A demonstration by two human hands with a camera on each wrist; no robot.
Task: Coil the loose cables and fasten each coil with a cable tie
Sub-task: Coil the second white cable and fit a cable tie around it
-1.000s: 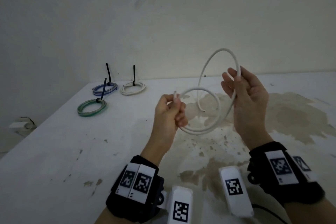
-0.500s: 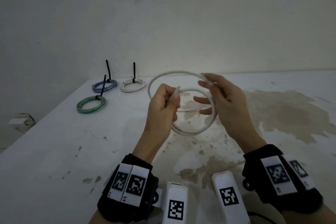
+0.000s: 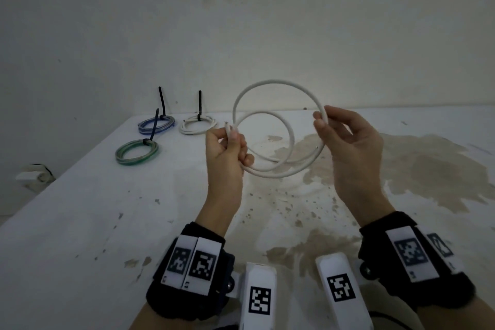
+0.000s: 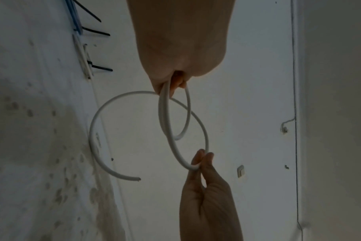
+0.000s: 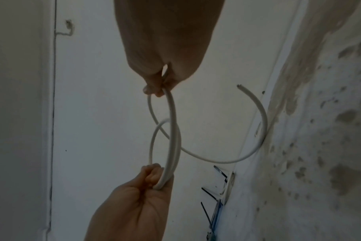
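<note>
The held cable (image 3: pixel 278 88) is white. On the white, brown-stained table (image 3: pixel 80 222) lie green (image 3: pixel 136 153), blue (image 3: pixel 156 125) and white (image 3: pixel 197 126) coils with black ties (image 3: pixel 161 100).

Dim room: stained white table (image 3: pixel 80 222) against a seemingly plain white wall (image 3: pixel 241 21).

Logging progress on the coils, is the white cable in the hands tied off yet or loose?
Loose: the white cable carries no tie, and one free end hangs unheld.
</note>
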